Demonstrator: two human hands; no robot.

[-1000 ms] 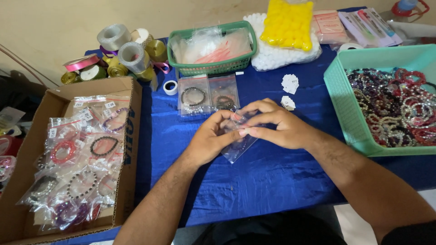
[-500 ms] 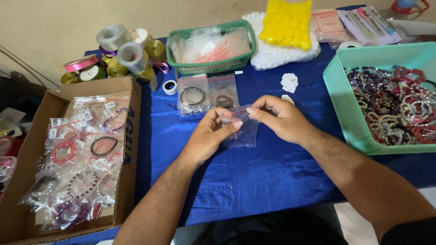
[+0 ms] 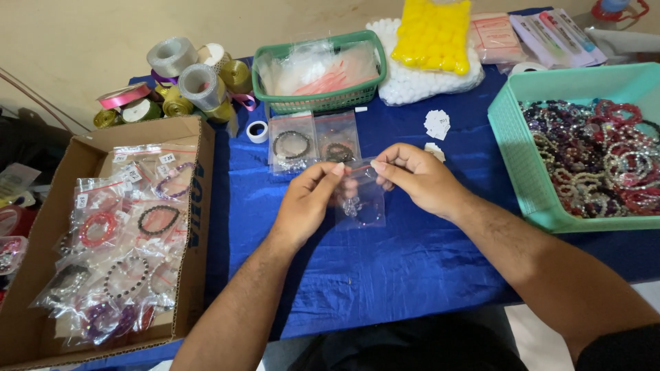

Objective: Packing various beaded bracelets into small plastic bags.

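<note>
Bench: I see a bench (image 3: 412, 275) under a blue satin cloth; slick fabric, so I judge anything set down on it slides easily.
Cardboard box: on my left, a cardboard box (image 3: 41, 227) piled with bagged bracelets, soft packets lying loose on each other.
Teal basket: on my right, a teal basket (image 3: 522, 151) heaped with loose bead bracelets, tangled together.
Green basket: at the far edge, a green basket (image 3: 265, 86) stuffed with empty clear bags.
Ribbon rolls: a cluster of ribbon rolls (image 3: 185, 79) far left, well apart from my hands.
Finished packets: two filled bags (image 3: 313, 143) lie flat just beyond my hands, each with a dark bracelet.
Zip bag: the small clear zip bag (image 3: 363, 203) hangs above the cloth between my hands, held by its top edge. It looks thin, limp and slippery; it will fold rather than hold shape.
Bracelet in bag: a pale bead bracelet (image 3: 352, 206) sits low inside; light, but I judge it is what pulls the bag down.
Left hand: my left hand (image 3: 306, 206) is pinched narrow, thumb and forefinger on the bag's top left corner.
Right hand: my right hand (image 3: 416, 177) is pinched likewise on the top right corner, other fingers curled.
Where to hold: the stiffer zip strip along the top is the best purchase; the film below would slip or crumple.
</note>
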